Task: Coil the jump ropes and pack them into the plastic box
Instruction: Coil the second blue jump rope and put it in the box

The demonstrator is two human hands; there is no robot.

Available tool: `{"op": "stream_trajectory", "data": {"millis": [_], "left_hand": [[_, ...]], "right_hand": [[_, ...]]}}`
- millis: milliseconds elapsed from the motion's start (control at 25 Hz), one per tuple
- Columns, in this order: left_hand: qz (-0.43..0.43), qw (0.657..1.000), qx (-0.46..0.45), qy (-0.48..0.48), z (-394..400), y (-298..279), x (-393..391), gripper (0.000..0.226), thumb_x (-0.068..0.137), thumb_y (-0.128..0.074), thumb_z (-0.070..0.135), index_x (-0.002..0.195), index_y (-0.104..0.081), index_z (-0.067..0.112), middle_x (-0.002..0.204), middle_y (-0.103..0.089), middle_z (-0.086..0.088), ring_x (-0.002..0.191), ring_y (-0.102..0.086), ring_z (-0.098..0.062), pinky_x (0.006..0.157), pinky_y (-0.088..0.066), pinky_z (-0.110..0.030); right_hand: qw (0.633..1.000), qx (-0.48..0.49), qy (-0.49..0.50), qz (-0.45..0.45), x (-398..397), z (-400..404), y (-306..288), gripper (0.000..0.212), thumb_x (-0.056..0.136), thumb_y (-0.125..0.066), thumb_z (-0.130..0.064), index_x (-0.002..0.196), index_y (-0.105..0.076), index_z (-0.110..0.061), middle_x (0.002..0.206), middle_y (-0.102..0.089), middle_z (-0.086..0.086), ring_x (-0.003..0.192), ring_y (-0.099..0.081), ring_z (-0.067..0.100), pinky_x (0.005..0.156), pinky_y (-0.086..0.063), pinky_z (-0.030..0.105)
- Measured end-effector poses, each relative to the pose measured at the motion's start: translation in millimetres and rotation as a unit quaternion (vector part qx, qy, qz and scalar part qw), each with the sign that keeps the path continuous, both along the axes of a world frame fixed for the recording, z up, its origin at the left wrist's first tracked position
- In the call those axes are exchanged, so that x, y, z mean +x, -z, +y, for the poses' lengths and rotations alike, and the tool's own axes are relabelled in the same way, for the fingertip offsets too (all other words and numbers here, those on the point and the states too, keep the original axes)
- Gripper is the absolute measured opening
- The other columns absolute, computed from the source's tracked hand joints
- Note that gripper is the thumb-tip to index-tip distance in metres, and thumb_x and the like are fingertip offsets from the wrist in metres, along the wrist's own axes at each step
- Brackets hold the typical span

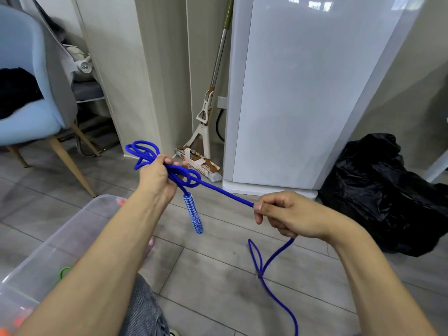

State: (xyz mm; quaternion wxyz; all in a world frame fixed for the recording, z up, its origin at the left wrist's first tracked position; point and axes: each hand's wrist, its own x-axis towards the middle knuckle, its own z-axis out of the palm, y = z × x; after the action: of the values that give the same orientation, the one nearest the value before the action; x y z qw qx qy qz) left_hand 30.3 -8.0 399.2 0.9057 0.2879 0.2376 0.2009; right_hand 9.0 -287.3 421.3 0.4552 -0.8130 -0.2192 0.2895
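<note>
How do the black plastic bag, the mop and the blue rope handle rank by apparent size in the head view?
1. black plastic bag
2. mop
3. blue rope handle
The handle is nearest, yet looks smallest.

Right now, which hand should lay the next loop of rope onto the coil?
Right hand, probably. It pinches the free run of the rope, slack trailing to the floor. The left hand is busy gripping the coil, handle hanging below.

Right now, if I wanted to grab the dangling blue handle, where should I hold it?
Probably around the middle of the patterned handle, coming from the right side. It hangs nearly upright below the left hand, free all round, and the left forearm crowds the other side.
</note>
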Motion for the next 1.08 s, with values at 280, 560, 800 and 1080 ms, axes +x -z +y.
{"op": "stream_trajectory", "data": {"millis": [280, 560, 800, 1080], "left_hand": [[0.016, 0.968, 0.241, 0.072, -12.3, 1.9, -4.2, 0.022, 0.105, -0.041, 0.019, 0.084, -0.046, 0.014, 0.061, -0.041, 0.004, 0.037, -0.028, -0.007, 0.036, -0.028, -0.017], [-0.006, 0.846, 0.46, 0.268, -73.0, -5.0, -38.5, 0.026, 0.104, -0.044, 0.023, 0.097, -0.051, -0.001, 0.057, -0.037, -0.007, 0.041, -0.025, -0.015, 0.043, -0.025, -0.025], [-0.029, 0.827, 0.449, 0.337, -87.5, -4.5, -47.4, 0.027, 0.104, -0.043, 0.026, 0.113, -0.052, 0.002, 0.078, -0.061, -0.015, 0.043, -0.036, -0.013, 0.04, -0.035, -0.023], [-0.02, 0.745, 0.521, 0.416, -73.6, -3.3, -44.9, 0.016, 0.102, -0.05, 0.023, 0.11, -0.058, 0.011, 0.084, -0.074, -0.007, 0.046, -0.047, -0.01, 0.047, -0.045, -0.025]], "right_hand": [[0.991, -0.011, 0.047, -0.122, 2.4, -9.5, -8.0, 0.027, 0.101, -0.055, -0.029, 0.081, -0.07, -0.019, 0.053, -0.038, -0.011, 0.05, -0.029, 0.009, 0.048, -0.028, 0.018], [0.96, 0.006, 0.108, -0.258, 0.1, 18.7, 1.8, 0.022, 0.099, -0.054, -0.038, 0.083, -0.067, -0.029, 0.06, -0.055, -0.017, 0.055, -0.043, 0.006, 0.056, -0.037, 0.02], [0.927, -0.069, 0.148, -0.339, 1.7, 23.9, 9.5, 0.021, 0.099, -0.051, -0.045, 0.087, -0.061, -0.031, 0.07, -0.062, -0.006, 0.063, -0.054, 0.013, 0.06, -0.047, 0.033], [0.922, -0.098, 0.138, -0.349, -1.1, 22.7, 12.8, 0.021, 0.098, -0.051, -0.048, 0.098, -0.062, -0.03, 0.086, -0.067, -0.011, 0.078, -0.061, 0.008, 0.067, -0.053, 0.03]]}}
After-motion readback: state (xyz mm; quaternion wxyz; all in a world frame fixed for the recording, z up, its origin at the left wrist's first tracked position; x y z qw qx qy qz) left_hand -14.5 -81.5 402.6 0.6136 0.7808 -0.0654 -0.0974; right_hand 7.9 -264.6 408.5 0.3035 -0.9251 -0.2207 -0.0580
